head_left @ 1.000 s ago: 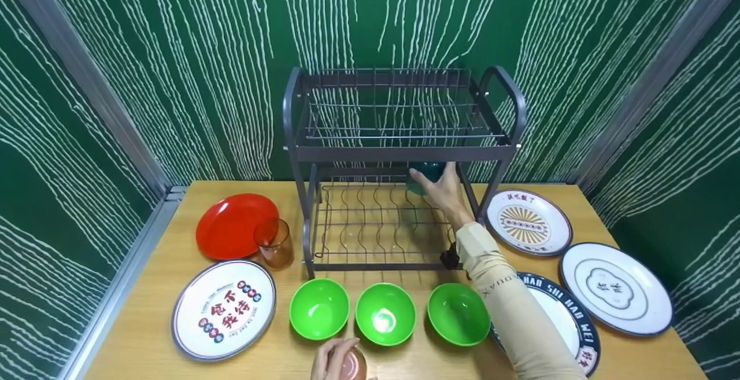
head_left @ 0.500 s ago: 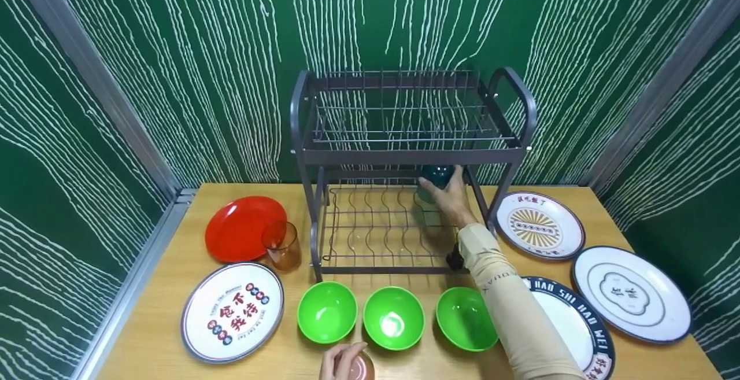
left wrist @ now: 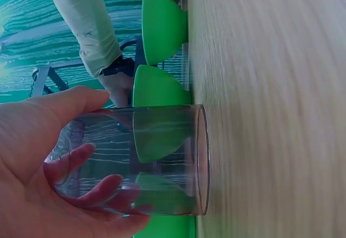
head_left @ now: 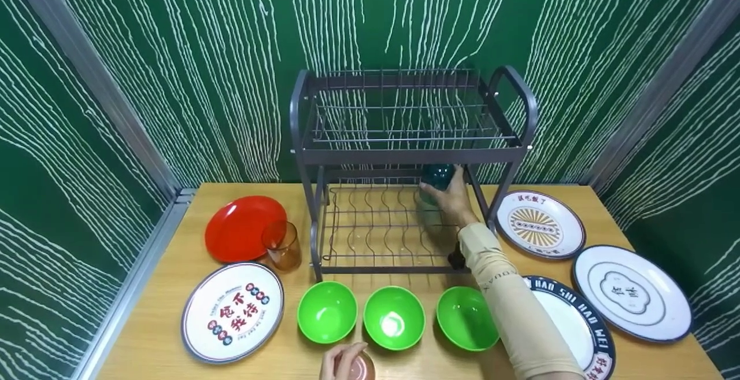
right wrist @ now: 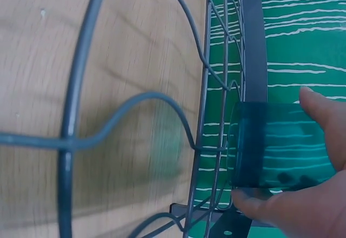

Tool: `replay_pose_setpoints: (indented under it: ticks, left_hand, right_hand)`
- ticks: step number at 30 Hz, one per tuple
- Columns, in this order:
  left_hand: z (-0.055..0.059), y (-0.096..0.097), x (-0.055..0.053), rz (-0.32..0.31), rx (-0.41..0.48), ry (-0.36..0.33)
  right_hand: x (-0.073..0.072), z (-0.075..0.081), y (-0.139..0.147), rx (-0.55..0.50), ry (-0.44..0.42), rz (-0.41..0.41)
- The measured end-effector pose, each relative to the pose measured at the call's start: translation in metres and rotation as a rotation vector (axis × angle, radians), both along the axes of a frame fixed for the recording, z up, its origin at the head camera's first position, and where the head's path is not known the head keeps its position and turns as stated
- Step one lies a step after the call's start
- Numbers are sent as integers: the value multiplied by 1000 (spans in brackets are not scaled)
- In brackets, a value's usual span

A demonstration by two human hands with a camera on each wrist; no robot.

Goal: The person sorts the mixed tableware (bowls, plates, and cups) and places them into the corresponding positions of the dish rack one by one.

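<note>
My right hand (head_left: 454,195) grips a teal see-through drinking glass (right wrist: 286,146) inside the lower tier of a dark metal dish rack (head_left: 404,156), at the back right. The glass is upside down, its rim right at the rack's wires in the right wrist view. At the bottom of the head view my left hand (head_left: 342,361) holds a pinkish clear drinking glass (left wrist: 162,162) around its base. That glass is also mouth down, rim close on the wooden table (left wrist: 270,108). Three green bowls (head_left: 328,312) stand in a row between the left hand and the rack.
A red plate (head_left: 240,229), an amber glass (head_left: 283,253) and a white plate with red lettering (head_left: 234,310) lie left of the rack. Several white patterned plates, one with a sunburst (head_left: 540,224), lie to the right. Green walls (head_left: 219,79) with white streaks surround the table.
The head view has shifted slightly, moving the whole scene a little to the right. My right hand has lowered the teal glass slightly; my left hand has stayed about where it was.
</note>
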State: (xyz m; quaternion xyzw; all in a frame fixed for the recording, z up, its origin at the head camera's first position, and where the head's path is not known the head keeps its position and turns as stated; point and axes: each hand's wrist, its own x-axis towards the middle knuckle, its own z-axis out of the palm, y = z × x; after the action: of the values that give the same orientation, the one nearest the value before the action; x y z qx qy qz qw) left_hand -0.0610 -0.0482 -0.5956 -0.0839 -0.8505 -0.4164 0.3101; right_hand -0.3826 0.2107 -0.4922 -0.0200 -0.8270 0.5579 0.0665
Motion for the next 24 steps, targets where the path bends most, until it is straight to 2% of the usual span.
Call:
replay_pose_setpoints:
  ticks: [6, 13, 16, 20, 22, 24]
  left_hand:
    - [0, 2, -1, 16, -8, 16]
    - [3, 1, 0, 0, 15, -24]
    - [0, -1, -1, -8, 10, 9]
    - [-3, -3, -5, -30, -15, 100]
    - [-4, -3, -5, -26, -23, 111]
    - [-3, -2, -3, -12, -22, 87]
  right_hand:
    - [1, 1, 0, 32, -20, -18]
    - [5, 10, -1, 44, 32, -18]
    - [6, 16, -2, 73, 33, -14]
    - [8, 26, -2, 119, 64, -10]
    - [9, 30, -2, 135, 106, -9]
    - [10, 34, -2, 153, 154, -7]
